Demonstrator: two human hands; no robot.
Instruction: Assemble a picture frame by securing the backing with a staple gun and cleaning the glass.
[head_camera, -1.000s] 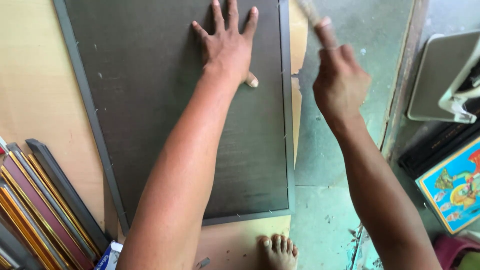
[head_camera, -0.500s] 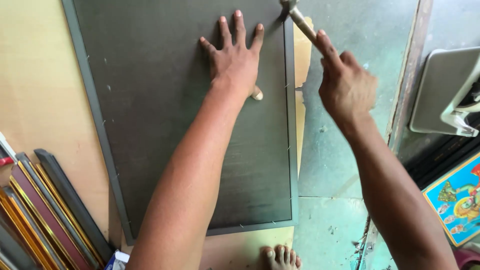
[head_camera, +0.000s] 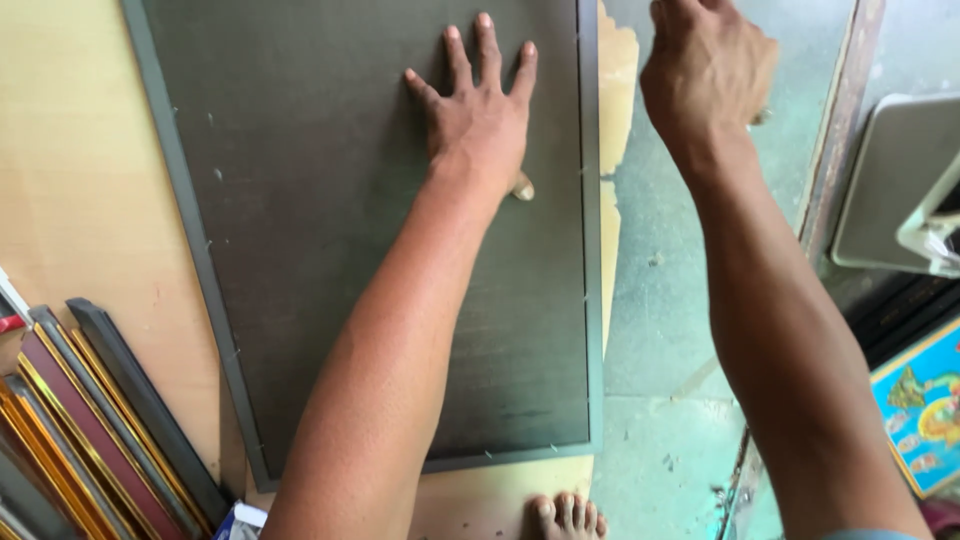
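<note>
one dark backing board (head_camera: 330, 230) in a grey frame lies on the pale sheet (head_camera: 80, 180). left hand (head_camera: 480, 120) presses it flat, fingers spread apart. right hand (head_camera: 710, 70), at three o'clock, is fisted; contents unclear. frame mouldings (head_camera: 90, 420) lie at eight o'clock.

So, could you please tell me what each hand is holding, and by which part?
The left hand holds nothing; it lies flat, fingers spread, on the dark board. The right hand is closed, but what it holds cannot be told.
</note>
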